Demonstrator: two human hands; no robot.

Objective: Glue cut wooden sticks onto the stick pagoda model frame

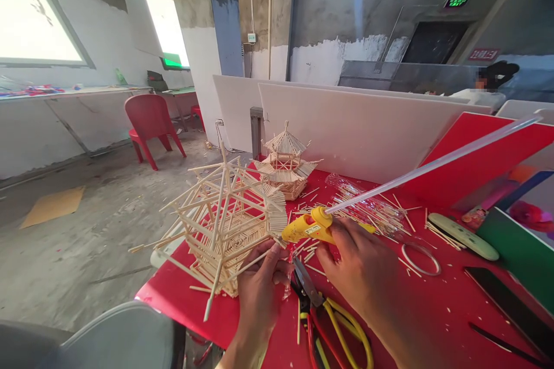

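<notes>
A yellow glue gun (pixel 309 226) is gripped in my right hand (pixel 361 265), with a long clear glue stick (pixel 433 162) jutting from its back end. Its nozzle points left at the edge of a wooden stick pavilion model (pixel 223 219). My left hand (pixel 262 277) is closed at the model's lower right corner, fingers pinched near the nozzle; whether they hold the frame or a small stick there is hidden. Below my hands lie yellow-handled scissors (pixel 341 323) and red-handled pliers (pixel 314 328).
Behind stands a finished-looking stick pagoda (pixel 286 164) on the red tabletop (pixel 433 311). Loose sticks in plastic (pixel 372 207), a tape ring (pixel 419 258), a green case (pixel 463 236) and a dark phone-like slab (pixel 511 305) lie right. White boards (pixel 346 127) border the back; a person (pixel 485 83) sits beyond.
</notes>
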